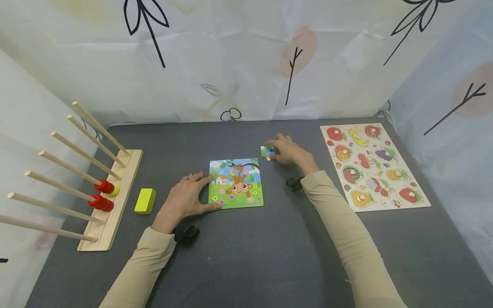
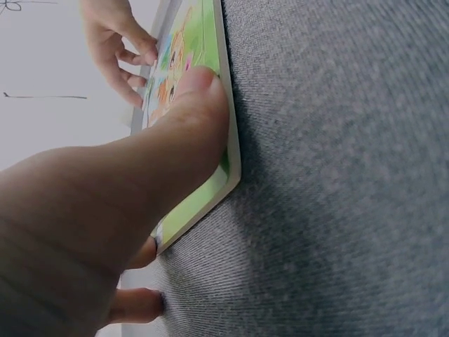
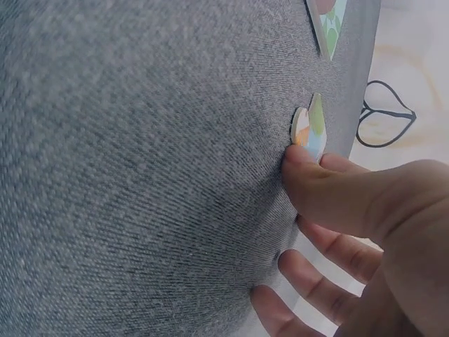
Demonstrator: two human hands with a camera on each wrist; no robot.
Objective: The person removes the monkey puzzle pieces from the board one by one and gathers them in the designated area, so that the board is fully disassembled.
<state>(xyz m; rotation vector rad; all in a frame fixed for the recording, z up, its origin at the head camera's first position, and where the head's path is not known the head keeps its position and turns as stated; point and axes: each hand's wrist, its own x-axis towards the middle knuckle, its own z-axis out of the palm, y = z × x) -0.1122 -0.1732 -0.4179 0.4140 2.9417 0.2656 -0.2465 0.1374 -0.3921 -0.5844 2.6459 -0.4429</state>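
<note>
A jigsaw puzzle (image 1: 236,184) with a monkey picture lies flat on the dark table. My left hand (image 1: 186,197) rests at its left side, thumb (image 2: 203,105) on the near-left corner and the other fingers spread along the edge. Beyond the puzzle's far-right corner, my right hand (image 1: 286,149) pinches a small jigsaw piece (image 1: 265,151) between thumb and forefinger. That piece (image 3: 317,126) shows green, blue and orange in the right wrist view, at the tabletop; the fingers cover part of it.
On the left stands a wooden peg rack (image 1: 129,179) with red and yellow rings on some pegs. Beside it lies a yellow block (image 1: 145,201). A fruit puzzle board (image 1: 375,167) lies at the right. Printed cloth (image 1: 246,64) hangs behind the table.
</note>
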